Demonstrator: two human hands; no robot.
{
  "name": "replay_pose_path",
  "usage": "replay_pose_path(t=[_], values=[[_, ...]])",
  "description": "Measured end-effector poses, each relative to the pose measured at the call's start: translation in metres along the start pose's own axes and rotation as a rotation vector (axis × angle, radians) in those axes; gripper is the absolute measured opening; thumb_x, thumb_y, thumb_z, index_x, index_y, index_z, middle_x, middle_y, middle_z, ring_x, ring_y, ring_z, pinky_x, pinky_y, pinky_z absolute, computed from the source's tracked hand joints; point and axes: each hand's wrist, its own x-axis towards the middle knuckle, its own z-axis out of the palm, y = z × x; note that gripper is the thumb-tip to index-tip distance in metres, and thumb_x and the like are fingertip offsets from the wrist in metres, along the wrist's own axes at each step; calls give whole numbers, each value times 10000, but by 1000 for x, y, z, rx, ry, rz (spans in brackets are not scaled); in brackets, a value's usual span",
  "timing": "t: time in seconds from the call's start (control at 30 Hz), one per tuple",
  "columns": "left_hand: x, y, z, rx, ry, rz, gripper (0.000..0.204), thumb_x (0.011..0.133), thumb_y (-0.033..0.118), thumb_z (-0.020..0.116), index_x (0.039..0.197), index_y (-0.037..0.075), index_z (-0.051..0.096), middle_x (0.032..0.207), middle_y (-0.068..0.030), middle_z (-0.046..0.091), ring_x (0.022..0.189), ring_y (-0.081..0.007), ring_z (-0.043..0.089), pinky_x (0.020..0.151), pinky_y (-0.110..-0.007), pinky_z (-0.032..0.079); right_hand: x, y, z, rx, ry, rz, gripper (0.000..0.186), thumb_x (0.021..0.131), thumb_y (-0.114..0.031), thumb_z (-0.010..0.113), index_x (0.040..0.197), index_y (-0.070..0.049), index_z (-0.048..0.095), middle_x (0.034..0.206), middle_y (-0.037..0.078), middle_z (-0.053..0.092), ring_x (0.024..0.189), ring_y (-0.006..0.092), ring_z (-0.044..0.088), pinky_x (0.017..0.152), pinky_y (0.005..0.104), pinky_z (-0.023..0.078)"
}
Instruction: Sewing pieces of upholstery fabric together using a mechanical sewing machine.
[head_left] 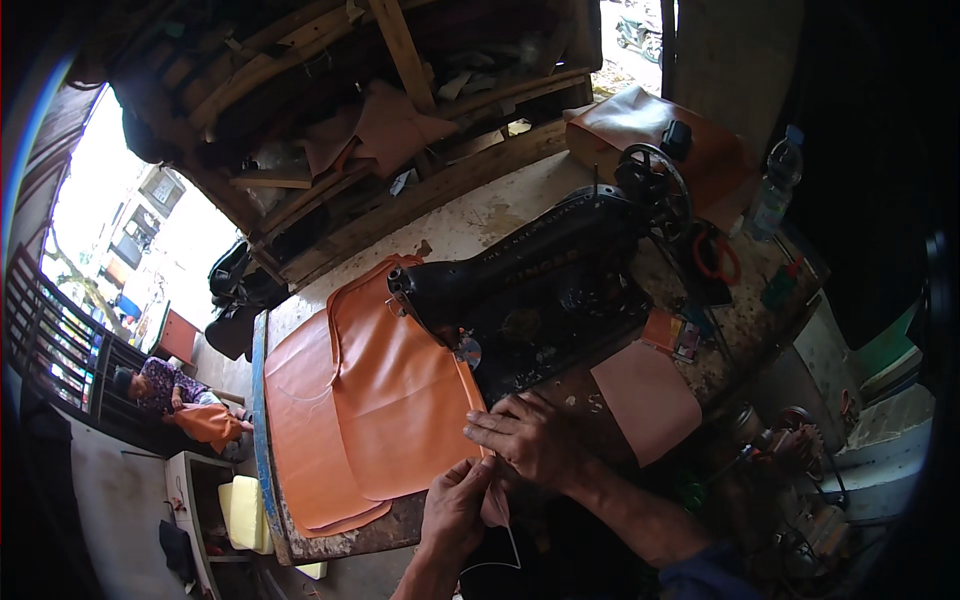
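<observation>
A black sewing machine (530, 270) stands on the worktable, its needle end over the right edge of an orange leather panel (400, 400). Along that edge runs a narrow folded strip (468, 385). My left hand (457, 500) pinches the strip's near end at the table's front edge, thumb and finger closed. Just above it my right hand (530, 437) has its fingers bent together over the same edge, close to the machine bed. A thin white cord (516, 545) hangs below my hands. Another orange panel (300, 430) lies partly under the first. The needle point is hidden.
Right of the machine lie a pinkish leather piece (648, 400), red-handled scissors (715, 258) and a plastic bottle (777, 185). Rolled orange leather (640, 120) sits behind the handwheel (655, 190). A wooden shelf (430, 180) borders the back. Far left, a person (175, 395) sits with orange material.
</observation>
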Motion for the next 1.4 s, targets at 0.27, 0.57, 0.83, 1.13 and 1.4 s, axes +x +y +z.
replay_pose_path(t=[0.27, 0.57, 0.83, 1.13, 1.4], values=[[22, 43, -11, 1307, 312, 630, 239, 1037, 227, 678, 1124, 26, 774, 940, -154, 798, 722, -276, 727, 758, -383, 591, -1, 2, 3, -56, 3, -7, 279, 952, -159, 621, 1136, -36, 791, 1155, 108, 796, 1023, 233, 697, 1027, 455, 497], [77, 70, -26, 1686, -45, 1100, 308, 899, 198, 807, 1203, 145, 812, 1344, -43, 754, 1185, -296, 639, 1008, -430, 520, 0, -1, -1, -74, -35, -22, 230, 960, -148, 603, 1085, -46, 767, 967, 56, 773, 969, 216, 673, 1030, 449, 499], [82, 62, -28, 1658, 6, 1069, 301, 891, 238, 814, 1183, 165, 826, 1342, -3, 760, 1182, -255, 628, 1046, -418, 450, 1, -1, -1, -45, -31, -37, 218, 954, -152, 606, 1069, -53, 762, 971, 49, 776, 964, 215, 671, 975, 416, 520], [69, 65, -17, 1724, 29, 989, 402, 819, 297, 879, 1199, 183, 812, 1386, 1, 738, 1234, -261, 603, 1101, -435, 430, -10, -9, -12, -76, -84, -64, 269, 934, -162, 629, 1123, -21, 758, 1049, 95, 781, 1017, 222, 681, 957, 402, 535], [58, 67, -20, 1788, -67, 904, 687, 811, 479, 844, 1415, 195, 683, 1600, 4, 567, 1378, -311, 513, 1094, -484, 366, 59, 58, -33, 167, -190, 381, 209, 938, -228, 678, 1079, -158, 815, 905, 122, 781, 875, 360, 770, 795, 495, 608]])
